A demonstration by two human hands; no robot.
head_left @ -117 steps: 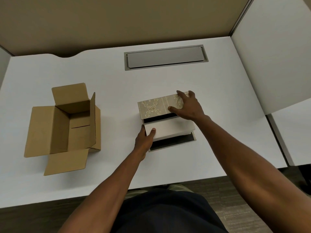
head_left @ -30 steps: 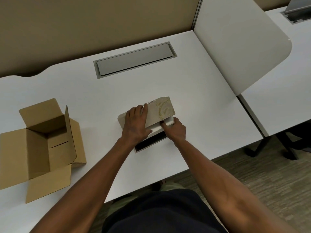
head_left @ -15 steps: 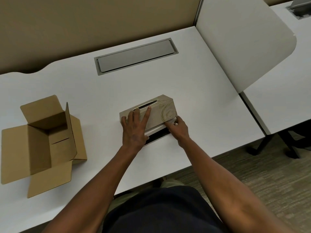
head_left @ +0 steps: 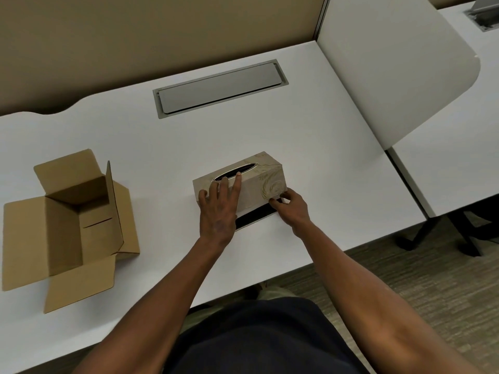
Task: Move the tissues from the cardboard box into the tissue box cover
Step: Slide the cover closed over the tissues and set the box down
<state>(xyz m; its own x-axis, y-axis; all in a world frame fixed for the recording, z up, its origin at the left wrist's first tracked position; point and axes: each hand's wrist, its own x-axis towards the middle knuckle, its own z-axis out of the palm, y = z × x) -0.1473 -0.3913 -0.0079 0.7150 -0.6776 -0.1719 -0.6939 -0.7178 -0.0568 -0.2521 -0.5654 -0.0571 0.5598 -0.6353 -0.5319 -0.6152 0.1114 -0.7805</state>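
Observation:
The beige patterned tissue box cover (head_left: 266,179) stands on the white desk (head_left: 310,147) with its oval slot facing up. Its black-lined bottom flap (head_left: 255,215) lies open toward me. My left hand (head_left: 220,205) rests flat on the cover's top and near side, fingers spread, fingertips at the slot. My right hand (head_left: 291,209) pinches the cover's lower right corner at the flap. The tissues are hidden inside the cover. The cardboard box (head_left: 67,222) lies at the left with its flaps open and nothing visible inside.
A grey cable hatch (head_left: 220,89) is set into the desk behind the cover. A white divider panel (head_left: 391,66) stands at the right, with another desk beyond it. The desk's front edge runs just below my forearms.
The cover has turned upright, so its slot now faces up. My left hand slid onto its top, and my right hand moved to the lower right corner at the flap.

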